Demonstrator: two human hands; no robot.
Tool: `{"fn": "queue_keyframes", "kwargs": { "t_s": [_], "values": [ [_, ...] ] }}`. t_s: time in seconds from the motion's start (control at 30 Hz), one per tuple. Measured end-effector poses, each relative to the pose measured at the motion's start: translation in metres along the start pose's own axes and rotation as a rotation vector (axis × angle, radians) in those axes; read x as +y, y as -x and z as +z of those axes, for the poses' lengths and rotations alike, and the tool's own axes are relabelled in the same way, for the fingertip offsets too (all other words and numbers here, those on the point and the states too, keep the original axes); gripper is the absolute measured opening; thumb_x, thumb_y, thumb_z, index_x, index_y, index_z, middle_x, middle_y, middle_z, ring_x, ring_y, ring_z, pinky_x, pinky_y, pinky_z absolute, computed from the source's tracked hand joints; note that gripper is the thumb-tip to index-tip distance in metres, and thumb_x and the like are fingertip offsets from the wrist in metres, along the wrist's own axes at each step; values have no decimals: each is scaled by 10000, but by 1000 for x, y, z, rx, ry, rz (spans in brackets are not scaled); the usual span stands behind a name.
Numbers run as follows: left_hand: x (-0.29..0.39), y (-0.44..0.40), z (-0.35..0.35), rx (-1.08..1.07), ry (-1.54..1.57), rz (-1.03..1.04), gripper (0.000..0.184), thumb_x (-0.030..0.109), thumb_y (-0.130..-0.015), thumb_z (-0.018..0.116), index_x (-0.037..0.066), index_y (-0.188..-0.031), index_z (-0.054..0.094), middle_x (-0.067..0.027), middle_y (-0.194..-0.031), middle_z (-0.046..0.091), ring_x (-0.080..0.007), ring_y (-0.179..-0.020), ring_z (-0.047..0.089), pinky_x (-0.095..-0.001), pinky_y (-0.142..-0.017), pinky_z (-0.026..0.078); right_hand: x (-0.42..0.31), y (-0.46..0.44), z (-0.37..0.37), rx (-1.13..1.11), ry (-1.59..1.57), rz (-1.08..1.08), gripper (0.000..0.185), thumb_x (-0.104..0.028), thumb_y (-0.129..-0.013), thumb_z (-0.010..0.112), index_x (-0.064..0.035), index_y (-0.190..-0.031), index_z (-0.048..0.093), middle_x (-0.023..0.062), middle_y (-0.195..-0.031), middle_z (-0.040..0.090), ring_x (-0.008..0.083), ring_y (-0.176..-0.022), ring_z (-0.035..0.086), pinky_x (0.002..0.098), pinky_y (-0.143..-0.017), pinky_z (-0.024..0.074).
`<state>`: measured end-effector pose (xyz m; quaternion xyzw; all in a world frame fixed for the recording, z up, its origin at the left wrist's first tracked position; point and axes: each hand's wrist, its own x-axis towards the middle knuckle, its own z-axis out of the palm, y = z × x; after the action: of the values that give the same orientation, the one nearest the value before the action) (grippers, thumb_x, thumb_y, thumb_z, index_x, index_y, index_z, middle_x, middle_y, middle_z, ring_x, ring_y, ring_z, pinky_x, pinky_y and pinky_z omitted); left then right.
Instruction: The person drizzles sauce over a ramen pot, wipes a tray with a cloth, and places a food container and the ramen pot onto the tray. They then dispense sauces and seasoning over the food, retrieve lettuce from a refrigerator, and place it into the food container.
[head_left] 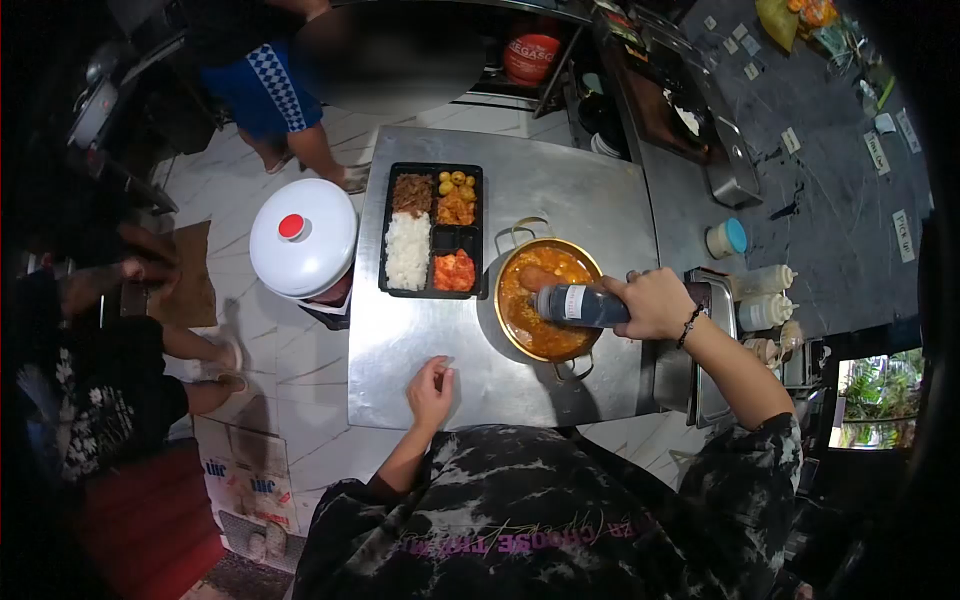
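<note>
My right hand point(655, 305) is closed around a dark seasoning bottle point(590, 306) with a white label. The bottle lies nearly sideways, its top over a two-handled, gold-coloured pot point(501, 330). Reddish-orange stew point(545, 335) fills the pot, with a sausage-like piece point(540, 278) near the bottle's top. My left hand point(430, 395) hovers at or rests on the near edge of the steel table point(460, 335), its fingers loosely bent and holding nothing. Beyond it sits a black compartment tray point(391, 275) with rice, shredded meat, small yellow balls and red-orange food.
A white round container with a red-knobbed lid point(315, 240) stands left of the table. Squeeze bottles point(765, 312) and a blue-lidded tub point(728, 238) are on the right, near a metal pan point(712, 345). Other people stand at the left and far left.
</note>
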<state>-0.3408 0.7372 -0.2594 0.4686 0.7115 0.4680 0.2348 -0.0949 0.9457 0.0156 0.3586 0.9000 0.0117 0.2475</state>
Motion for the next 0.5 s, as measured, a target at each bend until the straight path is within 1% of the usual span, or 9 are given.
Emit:
{"fn": "queue_keyframes", "kwargs": {
  "t_s": [0.13, 0.2, 0.23, 0.3, 0.43, 0.5],
  "values": [
    [1, -1, -2, -9, -2, 2, 180, 123, -797, 631, 72, -968, 604, -58, -700, 593, -166, -589, 564, -286, -547, 452, -3, -3, -2, 16, 9, 44, 525, -392, -629, 639, -134, -1079, 562, 136, -727, 624, 292, -658, 626, 394, -575, 482],
    [1, -2, -3, 11, 0, 21, 188, 168, -793, 630, 94, -965, 607, -61, -708, 604, -216, -592, 577, -331, -555, 449, -6, -2, -6, -5, 12, 21, 497, -403, -637, 637, -142, -1056, 576, 132, -719, 624, 291, -656, 627, 399, -573, 479],
    [2, -2, -4, 11, 3, 22, 188, 168, -793, 630, 94, -965, 607, -61, -708, 604, -216, -592, 577, -331, -555, 449, -7, -2, -7, -5, 15, 23, 497, -403, -637, 637, -142, -1056, 576, 132, -719, 624, 291, -656, 627, 399, -573, 479],
    [1, -2, -4, -8, -4, 38, 170, 119, -799, 632, 69, -960, 605, -57, -701, 599, -170, -597, 578, -287, -547, 455, -9, -2, -5, -23, -3, 4, 497, -408, -643, 636, -150, -1063, 574, 128, -716, 625, 293, -654, 627, 407, -574, 475],
    [-3, -1, -2, -14, 39, 9, 171, 116, -799, 637, 67, -959, 607, -57, -697, 599, -167, -581, 573, -283, -538, 453, -9, -10, -8, 16, 7, 50, 498, -408, -645, 639, -152, -1066, 572, 126, -718, 626, 291, -653, 627, 406, -573, 475],
    [-5, 0, -2, 4, 65, 21, 170, 116, -799, 641, 66, -958, 610, -57, -693, 598, -165, -565, 567, -279, -532, 452, -11, -12, -12, -27, 23, 61, 489, -398, -647, 639, -154, -1064, 570, 129, -721, 628, 290, -650, 629, 406, -574, 478]
  ]
}}
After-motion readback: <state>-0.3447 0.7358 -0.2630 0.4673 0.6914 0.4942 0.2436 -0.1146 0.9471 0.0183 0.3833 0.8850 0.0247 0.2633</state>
